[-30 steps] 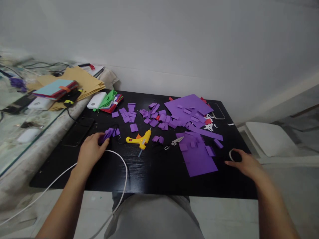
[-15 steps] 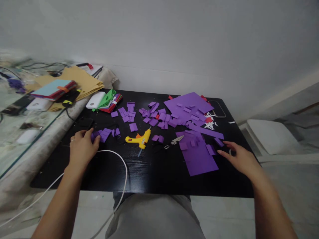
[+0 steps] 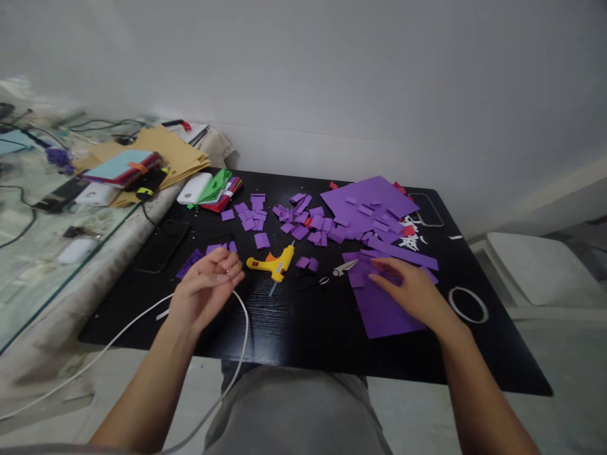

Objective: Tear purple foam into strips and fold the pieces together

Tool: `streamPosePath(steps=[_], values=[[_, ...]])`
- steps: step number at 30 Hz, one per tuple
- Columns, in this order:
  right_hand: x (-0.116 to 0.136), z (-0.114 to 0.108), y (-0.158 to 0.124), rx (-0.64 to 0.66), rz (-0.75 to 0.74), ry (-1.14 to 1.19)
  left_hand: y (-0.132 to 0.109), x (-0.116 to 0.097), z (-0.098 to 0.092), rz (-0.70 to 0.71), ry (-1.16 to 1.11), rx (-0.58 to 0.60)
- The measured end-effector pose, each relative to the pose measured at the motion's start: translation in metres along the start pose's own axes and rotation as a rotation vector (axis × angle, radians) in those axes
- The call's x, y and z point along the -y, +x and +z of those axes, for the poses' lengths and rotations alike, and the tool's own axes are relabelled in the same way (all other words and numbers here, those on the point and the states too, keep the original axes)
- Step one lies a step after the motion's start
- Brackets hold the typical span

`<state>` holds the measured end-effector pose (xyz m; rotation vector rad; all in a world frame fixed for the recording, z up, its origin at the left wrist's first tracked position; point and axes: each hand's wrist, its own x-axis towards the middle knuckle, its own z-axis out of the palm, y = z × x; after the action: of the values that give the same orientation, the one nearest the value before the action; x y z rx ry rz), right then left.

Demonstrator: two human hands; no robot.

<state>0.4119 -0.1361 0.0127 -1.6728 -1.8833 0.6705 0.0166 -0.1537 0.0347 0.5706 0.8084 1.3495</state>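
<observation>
My left hand (image 3: 206, 287) is raised over the left of the black table, palm turned up and fingers curled against the thumb. Whatever it may pinch is too small to make out. Behind it lie purple paper pieces (image 3: 190, 262), partly covered by the fingers. My right hand (image 3: 410, 291) hovers over a purple sheet (image 3: 379, 316), thumb and fingers apart, beside small purple pieces. Between the hands lie a yellow glue gun (image 3: 274, 262) and, closer to the right hand, scissors (image 3: 344, 268). A white cable (image 3: 246, 335) loops past my left wrist.
Many folded purple strips (image 3: 303, 224) are scattered across the table's back half, near a large purple sheet (image 3: 365, 199). White scraps (image 3: 411, 239) and a white ring (image 3: 468, 304) are at right. A phone (image 3: 161, 246), green papers (image 3: 217, 186) and brown envelopes (image 3: 173, 155) are at left.
My left hand has moved right, leaving the purple pieces and turning palm up. My right hand has moved left from the sheet's right side to above it, uncovering the white ring. The view has shifted slightly.
</observation>
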Motion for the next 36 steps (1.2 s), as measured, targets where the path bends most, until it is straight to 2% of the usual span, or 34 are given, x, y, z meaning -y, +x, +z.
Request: streamPosePath(steps=[6, 10, 15, 19, 23, 26, 31, 36], values=[[0.096, 0.040, -0.004, 0.080, -0.241, 0.351, 0.003, 0.026, 0.014, -0.103, -0.030, 0.147], [0.130, 0.074, -0.002, 0.099, -0.320, 0.458, -0.002, 0.039, 0.022, -0.092, 0.053, 0.252], [0.131, 0.094, 0.002, 0.112, -0.269, 0.460, -0.009, 0.049, 0.015, 0.004, 0.209, 0.304], [0.123, 0.094, 0.003, 0.114, -0.235, 0.369, -0.014, 0.056, 0.010, 0.024, 0.278, 0.305], [0.118, 0.089, 0.000, 0.137, -0.308, 0.305, -0.016, 0.059, 0.015, -0.002, 0.248, 0.289], [0.112, 0.085, -0.002, 0.192, -0.272, 0.384, -0.015, 0.059, 0.019, -0.042, 0.176, 0.260], [0.103, 0.078, -0.003, 0.206, -0.150, 0.622, -0.011, 0.056, 0.017, -0.183, -0.075, 0.193], [0.108, 0.074, -0.003, 0.238, -0.142, 0.607, -0.008, 0.057, 0.017, -0.288, -0.206, 0.208]])
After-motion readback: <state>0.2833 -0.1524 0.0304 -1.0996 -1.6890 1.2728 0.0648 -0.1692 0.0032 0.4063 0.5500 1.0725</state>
